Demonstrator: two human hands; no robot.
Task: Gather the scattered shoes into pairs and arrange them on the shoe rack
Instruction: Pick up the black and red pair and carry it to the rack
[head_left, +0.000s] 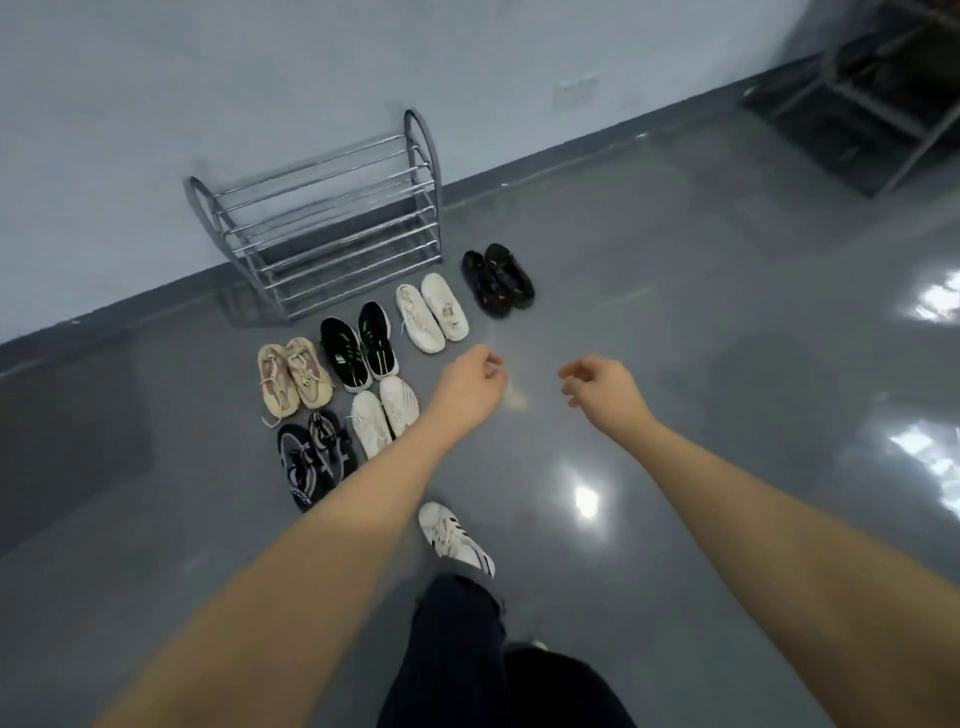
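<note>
Head view: no legible writing on paired shoes (358, 347); hands (470, 387) empty.

6 shoe pairs (358, 345) (12 shoes) on the floor, 1 shoe rack (332, 218), 2 hands (470, 387).

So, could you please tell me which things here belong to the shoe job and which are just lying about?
Job: shoe rack; beige pair; black-green pair; two white pairs; black pair; black-grey pair.
Not: metal frame; worn striped shoe.

arms: bare, sleeveless | trousers (457, 649): dark | shoe (454, 538): white, black stripes
</note>
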